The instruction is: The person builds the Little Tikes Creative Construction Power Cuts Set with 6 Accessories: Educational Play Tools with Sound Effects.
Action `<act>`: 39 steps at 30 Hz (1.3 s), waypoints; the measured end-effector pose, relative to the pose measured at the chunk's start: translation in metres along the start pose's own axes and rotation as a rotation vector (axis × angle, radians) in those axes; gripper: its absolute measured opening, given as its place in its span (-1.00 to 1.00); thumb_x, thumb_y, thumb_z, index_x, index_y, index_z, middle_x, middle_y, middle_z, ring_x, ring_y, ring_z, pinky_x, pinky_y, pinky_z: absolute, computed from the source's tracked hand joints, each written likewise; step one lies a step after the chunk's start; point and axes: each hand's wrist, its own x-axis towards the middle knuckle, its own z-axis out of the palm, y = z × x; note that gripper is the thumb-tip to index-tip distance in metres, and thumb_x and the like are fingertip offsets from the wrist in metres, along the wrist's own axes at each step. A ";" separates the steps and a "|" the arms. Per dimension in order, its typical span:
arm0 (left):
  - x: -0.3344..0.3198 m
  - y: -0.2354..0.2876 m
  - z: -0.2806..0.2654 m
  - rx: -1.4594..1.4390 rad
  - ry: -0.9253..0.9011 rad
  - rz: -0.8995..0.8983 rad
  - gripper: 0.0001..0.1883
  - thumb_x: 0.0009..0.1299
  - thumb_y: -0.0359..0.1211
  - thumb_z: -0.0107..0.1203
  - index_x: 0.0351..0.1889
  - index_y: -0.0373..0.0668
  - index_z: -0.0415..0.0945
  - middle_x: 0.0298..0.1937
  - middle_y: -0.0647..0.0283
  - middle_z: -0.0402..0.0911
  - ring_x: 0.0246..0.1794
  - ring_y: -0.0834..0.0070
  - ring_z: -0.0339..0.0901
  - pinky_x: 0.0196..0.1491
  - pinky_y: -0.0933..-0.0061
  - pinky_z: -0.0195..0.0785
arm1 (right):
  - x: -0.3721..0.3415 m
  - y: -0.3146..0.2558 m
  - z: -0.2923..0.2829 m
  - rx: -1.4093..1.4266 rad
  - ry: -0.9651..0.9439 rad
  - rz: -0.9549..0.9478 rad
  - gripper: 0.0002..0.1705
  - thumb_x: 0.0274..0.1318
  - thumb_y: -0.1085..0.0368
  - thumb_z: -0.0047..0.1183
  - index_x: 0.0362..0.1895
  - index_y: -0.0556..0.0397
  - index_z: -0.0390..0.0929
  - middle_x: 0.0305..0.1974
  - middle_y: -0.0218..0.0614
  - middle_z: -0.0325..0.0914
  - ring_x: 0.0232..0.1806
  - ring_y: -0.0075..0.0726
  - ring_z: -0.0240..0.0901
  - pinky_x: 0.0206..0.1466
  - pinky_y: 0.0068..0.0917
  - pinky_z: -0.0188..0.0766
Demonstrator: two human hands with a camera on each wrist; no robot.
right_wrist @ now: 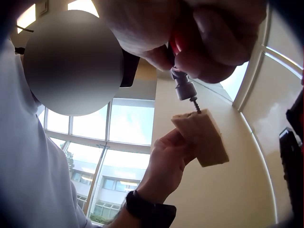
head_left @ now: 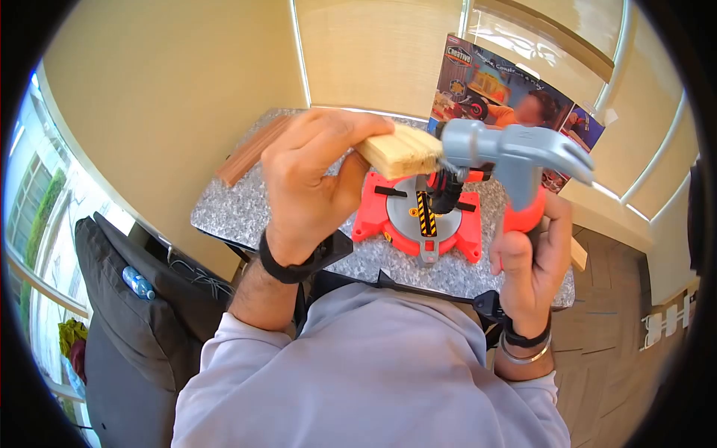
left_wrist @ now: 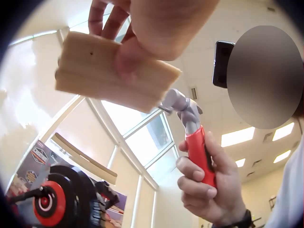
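Standing on the table, the toy saw is beyond your work. Your right hand grips the hammer by its handle; your left hand pinches the wood block in midair, its end facing the hammer's head. Between them a screw stands at that end. This looks like knocking it in; your next tap calls for a firm hold and straight aim.

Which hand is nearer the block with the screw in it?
Left. The left hand grips the block itself; the right hand is apart from it, beyond the end with the screw, holding the hammer.
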 end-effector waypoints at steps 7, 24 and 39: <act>0.001 0.007 0.001 0.026 -0.004 -0.105 -0.68 0.16 -0.66 0.36 -0.12 -0.21 0.76 -0.19 0.18 0.80 -0.19 0.34 0.75 -0.09 0.43 0.56 | 0.002 -0.010 -0.007 0.075 0.260 -0.094 -0.19 0.41 -0.28 0.09 0.34 0.12 0.22 -0.38 -0.24 0.44 -0.57 -0.55 0.29 -0.57 -0.58 0.28; -0.001 0.003 0.000 -0.060 0.021 -0.103 -0.72 0.21 -0.63 0.42 -0.11 -0.25 0.74 -0.23 0.22 0.79 -0.24 0.46 0.71 -0.14 0.50 0.51 | 0.005 -0.007 -0.011 0.261 0.256 -0.211 -0.25 0.44 -0.12 0.17 0.39 0.14 0.22 -0.33 -0.22 0.49 -0.61 -0.51 0.28 -0.58 -0.60 0.26; -0.003 0.003 0.001 -0.089 0.027 -0.090 -0.71 0.21 -0.66 0.41 -0.11 -0.24 0.75 -0.22 0.22 0.79 -0.23 0.47 0.71 -0.13 0.50 0.51 | 0.008 -0.011 -0.003 0.541 0.204 -0.272 -0.38 0.43 0.05 0.24 0.28 0.21 0.29 -0.30 -0.34 0.43 -0.52 -0.56 0.30 -0.41 -0.60 0.28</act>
